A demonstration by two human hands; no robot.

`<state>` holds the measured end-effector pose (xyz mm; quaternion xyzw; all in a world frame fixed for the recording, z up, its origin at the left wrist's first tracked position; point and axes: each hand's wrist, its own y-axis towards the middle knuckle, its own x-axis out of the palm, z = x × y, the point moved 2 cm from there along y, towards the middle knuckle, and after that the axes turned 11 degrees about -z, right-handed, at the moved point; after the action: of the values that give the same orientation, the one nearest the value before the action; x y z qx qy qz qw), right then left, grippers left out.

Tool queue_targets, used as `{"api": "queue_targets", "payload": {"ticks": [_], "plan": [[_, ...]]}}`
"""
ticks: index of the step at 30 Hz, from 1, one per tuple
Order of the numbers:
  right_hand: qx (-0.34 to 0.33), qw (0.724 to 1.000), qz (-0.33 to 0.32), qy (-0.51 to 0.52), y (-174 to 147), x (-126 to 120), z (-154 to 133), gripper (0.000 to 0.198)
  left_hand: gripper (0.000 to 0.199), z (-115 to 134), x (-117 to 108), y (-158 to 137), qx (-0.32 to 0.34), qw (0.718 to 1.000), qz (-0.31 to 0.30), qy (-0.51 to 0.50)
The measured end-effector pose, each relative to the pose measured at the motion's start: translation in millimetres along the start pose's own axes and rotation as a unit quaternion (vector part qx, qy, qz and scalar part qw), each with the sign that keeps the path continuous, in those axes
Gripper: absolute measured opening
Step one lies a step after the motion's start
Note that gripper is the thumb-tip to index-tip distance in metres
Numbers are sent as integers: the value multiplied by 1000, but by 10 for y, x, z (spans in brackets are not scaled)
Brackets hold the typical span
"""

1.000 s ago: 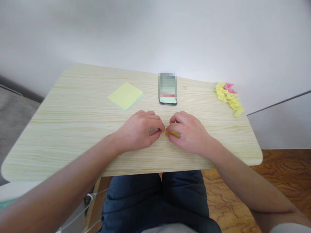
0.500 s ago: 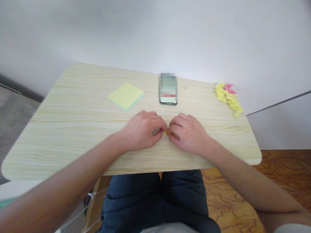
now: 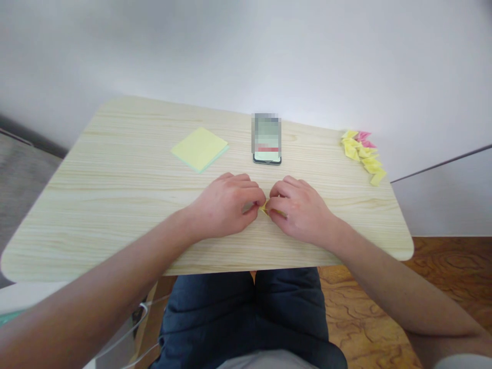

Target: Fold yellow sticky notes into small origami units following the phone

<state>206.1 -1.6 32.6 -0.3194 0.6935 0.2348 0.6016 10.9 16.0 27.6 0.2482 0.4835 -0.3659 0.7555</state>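
Observation:
A small piece of folded yellow paper (image 3: 263, 209) is pinched between my two hands, just above the table in front of me. My left hand (image 3: 232, 206) grips its left end between thumb and forefinger. My right hand (image 3: 300, 209) closes on the other end, thumb below and fingers curled over. Most of the paper is hidden by the fingers, so its full shape does not show.
A stack of square paper sheets (image 3: 200, 148), yellow over green, lies left of centre on the wooden table (image 3: 115, 189). Beyond my hands lies a phone (image 3: 267, 138), its screen blurred. Several folded yellow paper pieces (image 3: 363, 152) and a pink one (image 3: 365, 138) sit at the right, by the wall.
The view has shifted slightly. Both hands keep hold of the yellow paper at nearly the same spot, and a little more of it shows between the fingertips.

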Motion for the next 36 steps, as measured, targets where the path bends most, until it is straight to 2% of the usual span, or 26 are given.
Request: {"api": "queue_targets", "payload": {"ticks": [12,15,18,21,23,25,27,31,32,33,34,36], "plan": [[-6,999,-36,9,64,-47,31,18,13,1,-1,12,-1,1000,-4,-4],[4,998,-30,58,51,-42,72,14,14,3,-9,5,3,1000,-3,-9],[26,986,12,162,-34,-49,144,15,14,-6,-31,-11,7,1000,7,-26],[74,949,72,299,-155,-60,231,46,15,-24,-67,-29,10,997,38,-65],[91,912,99,387,-204,-44,263,56,13,-36,-93,-33,5,992,73,-107],[112,867,130,467,-207,-5,275,53,11,-38,-109,-27,-7,984,113,-140],[142,808,160,550,-170,50,274,37,10,-21,-116,-15,-13,979,152,-135],[148,690,175,687,-55,141,251,25,11,43,-102,-1,-6,977,209,-51],[150,670,172,706,-34,154,251,25,11,56,-95,-1,-5,976,215,-29],[152,661,172,715,-21,161,256,26,12,66,-90,-2,-4,976,216,-11],[154,666,177,709,-16,160,265,28,12,74,-85,-2,-4,977,215,2],[153,711,199,657,-28,137,289,35,12,81,-82,2,-2,978,207,14]]}}
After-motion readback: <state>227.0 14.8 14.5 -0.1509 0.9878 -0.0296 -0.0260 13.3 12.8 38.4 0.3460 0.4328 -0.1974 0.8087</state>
